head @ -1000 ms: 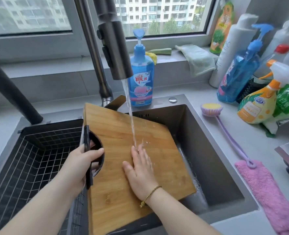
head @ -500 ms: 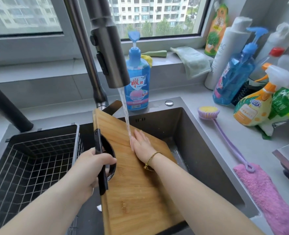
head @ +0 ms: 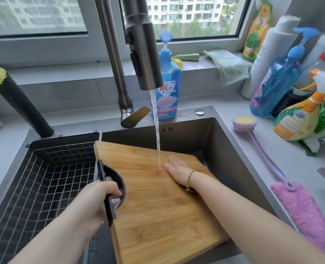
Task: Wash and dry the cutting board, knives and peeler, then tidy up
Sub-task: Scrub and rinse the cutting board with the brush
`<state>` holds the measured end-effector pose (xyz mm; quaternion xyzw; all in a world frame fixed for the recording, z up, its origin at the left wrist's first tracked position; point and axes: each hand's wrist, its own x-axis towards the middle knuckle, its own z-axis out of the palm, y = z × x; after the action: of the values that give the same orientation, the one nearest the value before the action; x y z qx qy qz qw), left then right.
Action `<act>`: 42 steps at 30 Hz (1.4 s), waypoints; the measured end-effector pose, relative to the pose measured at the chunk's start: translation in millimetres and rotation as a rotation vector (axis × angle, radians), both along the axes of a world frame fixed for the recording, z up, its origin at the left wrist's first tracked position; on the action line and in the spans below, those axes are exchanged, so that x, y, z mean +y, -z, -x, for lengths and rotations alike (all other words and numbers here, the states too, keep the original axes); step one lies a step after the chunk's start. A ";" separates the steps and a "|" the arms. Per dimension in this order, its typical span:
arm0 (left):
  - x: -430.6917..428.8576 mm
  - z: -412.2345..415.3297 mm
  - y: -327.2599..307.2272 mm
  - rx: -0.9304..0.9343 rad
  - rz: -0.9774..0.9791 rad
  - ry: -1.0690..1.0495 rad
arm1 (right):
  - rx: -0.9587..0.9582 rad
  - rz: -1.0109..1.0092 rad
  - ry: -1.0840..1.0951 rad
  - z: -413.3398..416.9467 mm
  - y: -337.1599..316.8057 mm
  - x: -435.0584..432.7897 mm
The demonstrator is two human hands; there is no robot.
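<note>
In the head view, half a second ago the board [head: 158, 202] was turned narrow and steep under the tap [head: 142, 54]. Now it lies broad across the sink [head: 224, 149], its face turned up to me and filling the lower middle of the frame. My right grip [head: 179, 168] was directly under the stream [head: 157, 130] then. It has slid to the right, so the water now lands on bare wood just left of my fingers. A second ago that palm sat lower on the board, so I am rubbing my way up and across the face. I judge the board's rinse is well under way but not done. The underside, the drying and the tidying are still to come. I see no knives or peeler in the frame.

My left grip [head: 95, 199] is curled round the black handle [head: 108, 206] on the board's left edge, with fingers through the round cut-out. It carries the board's weight there, just right of the wire basket [head: 43, 178]. My right grip is flat, fingers straight, with the palm pressed on the wood near the upper right edge and clasping nothing. The board runs from my left grip rightward and towards the bottom of the frame. Its far edge reaches past my right palm towards the sink's back wall. The bench [head: 262, 159] lies at the right.
</note>
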<state>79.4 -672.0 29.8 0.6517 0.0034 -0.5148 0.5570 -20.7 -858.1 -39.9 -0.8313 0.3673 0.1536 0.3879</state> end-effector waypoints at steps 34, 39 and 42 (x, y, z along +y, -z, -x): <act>-3.1 -53.6 22.1 -0.236 -0.016 0.146 | -0.487 -0.296 1.091 75.1 16.7 -69.9; -10.3 -52.1 25.1 -0.174 0.001 0.104 | -0.550 -0.263 1.140 79.9 7.0 -71.7; -15.9 -50.8 26.3 -0.129 0.000 0.123 | -0.555 -0.213 1.155 85.2 0.6 -74.0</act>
<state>130.3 -687.9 3.4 0.6825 -0.0727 -0.5048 0.5235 -106.0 -932.1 -40.5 -0.4658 0.6242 -0.2645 0.5688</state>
